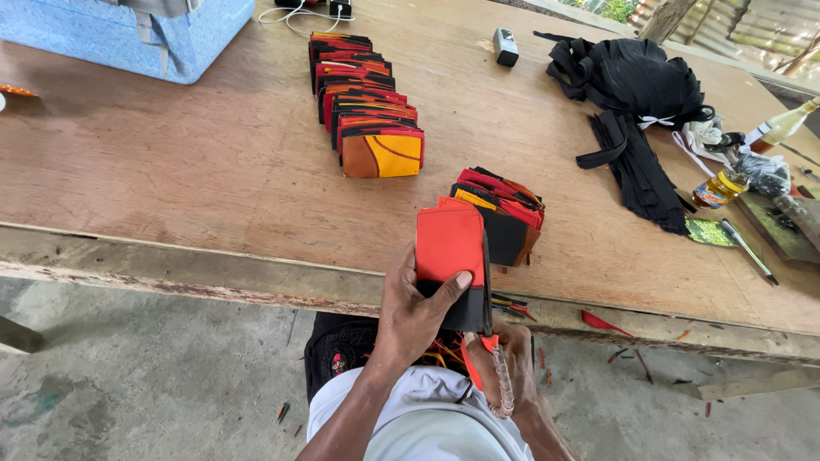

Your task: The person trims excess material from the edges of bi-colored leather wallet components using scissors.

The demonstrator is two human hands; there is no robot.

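My left hand [414, 314] grips a flat red and black fabric piece [450, 243], thumb pressed on its red face, held upright just off the table's front edge. My right hand [511, 358] sits below it, closed on an orange-handled tool [489, 343] with a wrapped grip, likely scissors, at the piece's lower edge. A small stack of similar red, yellow and black pieces [502, 213] lies on the table right behind the held one. A longer row of finished pieces [366, 111], the front one orange and yellow, stretches toward the back.
The wooden table [213, 162] carries a heap of black straps [636, 94] at the right, a small bottle [722, 186], a pen [752, 252], a blue box [128, 34] at the back left and a small grey device [506, 46]. Red scraps litter the concrete floor.
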